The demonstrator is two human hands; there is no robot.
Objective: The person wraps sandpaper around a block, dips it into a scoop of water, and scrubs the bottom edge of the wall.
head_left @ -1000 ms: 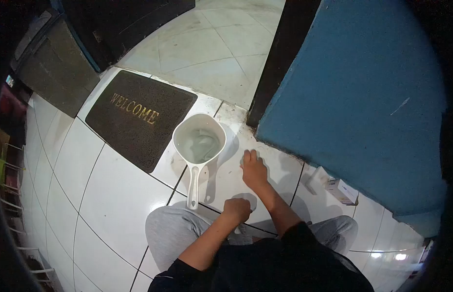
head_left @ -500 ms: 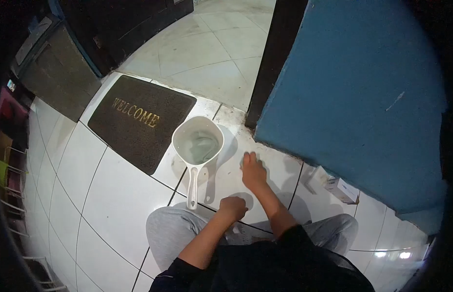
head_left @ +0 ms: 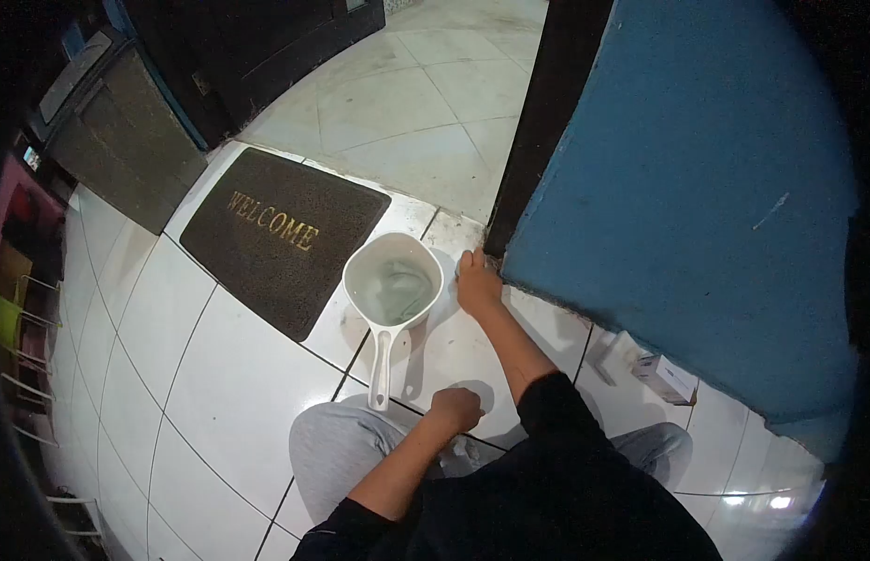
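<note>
My right hand [head_left: 478, 285] reaches forward to the white tile by the foot of the dark door frame, its fingers stretched out and touching the floor. No object shows under them. Close to my lap, my left hand [head_left: 456, 409] is curled into a fist, and whatever it may hold is hidden. A white long-handled water dipper [head_left: 357, 290] stands on the tiles left of my right hand. Inside it is water with a pale, greenish-grey piece of cloth or similar soft thing [head_left: 403, 290]. The dipper's handle points back towards my knee.
A dark doormat [head_left: 267, 266] reading WELCOME lies left of the dipper before the doorway. A blue wall [head_left: 678, 187] rises on the right, with a small white box [head_left: 666, 379] at its base. Chair-like metal legs [head_left: 33, 388] line the far left.
My right hand has moved forward along the tile to the corner by the door frame. My left hand stays curled near my lap. The view has shifted slightly.
</note>
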